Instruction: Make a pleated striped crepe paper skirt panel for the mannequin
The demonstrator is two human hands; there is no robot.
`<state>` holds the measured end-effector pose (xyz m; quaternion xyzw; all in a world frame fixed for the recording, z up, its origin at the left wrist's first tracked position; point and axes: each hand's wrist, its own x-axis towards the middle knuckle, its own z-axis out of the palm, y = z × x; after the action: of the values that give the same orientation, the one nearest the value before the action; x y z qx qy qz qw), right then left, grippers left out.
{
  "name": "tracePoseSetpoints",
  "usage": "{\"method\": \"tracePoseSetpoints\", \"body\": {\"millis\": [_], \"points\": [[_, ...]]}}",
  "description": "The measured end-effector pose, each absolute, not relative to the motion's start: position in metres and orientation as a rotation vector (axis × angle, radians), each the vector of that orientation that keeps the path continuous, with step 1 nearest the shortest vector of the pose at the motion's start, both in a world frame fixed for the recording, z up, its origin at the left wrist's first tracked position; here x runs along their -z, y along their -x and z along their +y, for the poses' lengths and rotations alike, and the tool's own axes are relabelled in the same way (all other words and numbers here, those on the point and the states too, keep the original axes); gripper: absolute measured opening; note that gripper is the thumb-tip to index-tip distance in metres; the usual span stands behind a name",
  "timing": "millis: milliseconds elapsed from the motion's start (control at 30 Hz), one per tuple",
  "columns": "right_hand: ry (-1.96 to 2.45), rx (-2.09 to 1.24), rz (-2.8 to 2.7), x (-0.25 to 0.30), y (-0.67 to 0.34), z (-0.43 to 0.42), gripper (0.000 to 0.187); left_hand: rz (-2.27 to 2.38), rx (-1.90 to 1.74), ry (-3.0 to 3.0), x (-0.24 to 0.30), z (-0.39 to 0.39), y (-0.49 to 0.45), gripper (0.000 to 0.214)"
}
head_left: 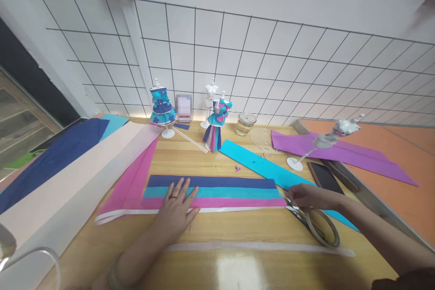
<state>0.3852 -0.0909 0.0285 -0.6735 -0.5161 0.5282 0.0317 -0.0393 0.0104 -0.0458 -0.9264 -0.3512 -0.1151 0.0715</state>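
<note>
My left hand lies flat with its fingers spread on a striped strip of navy, turquoise and pink crepe-like material. A narrow white band runs along the strip's near edge and loops past its left end. At the right end of the strip my right hand is closed, fingertips together; what they pinch, if anything, is hidden. Right under those fingers are scissors, and a tape roll stands beside them. It is unclear whether the hand touches the scissors.
A translucent white strip lies nearer me. Behind are a bright blue strip, dressed mini mannequins, a glass and a tilted bare mannequin. A phone and purple sheet lie right, cream sheets left.
</note>
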Motion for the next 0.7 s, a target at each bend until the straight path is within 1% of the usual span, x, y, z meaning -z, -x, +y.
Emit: {"method": "tracePoseSetpoints", "body": {"millis": [267, 500, 600, 700], "points": [[2.064, -1.632, -1.577, -0.023, -0.395, -0.092, 0.026, -1.055, 0.328, 2.781, 0.047, 0.011, 0.040, 0.052], [2.123, -1.478, -1.660, -0.026, -0.411, -0.099, 0.023, -1.059, 0.330, 2.782, 0.047, 0.011, 0.039, 0.051], [2.122, -1.441, -1.617, -0.025, -0.418, -0.104, 0.027, -1.060, 0.340, 2.780, 0.047, 0.011, 0.039, 0.051], [2.101, -1.331, -1.483, -0.022, -0.422, -0.106, 0.031, -1.057, 0.348, 2.779, 0.047, 0.011, 0.039, 0.051]]}}
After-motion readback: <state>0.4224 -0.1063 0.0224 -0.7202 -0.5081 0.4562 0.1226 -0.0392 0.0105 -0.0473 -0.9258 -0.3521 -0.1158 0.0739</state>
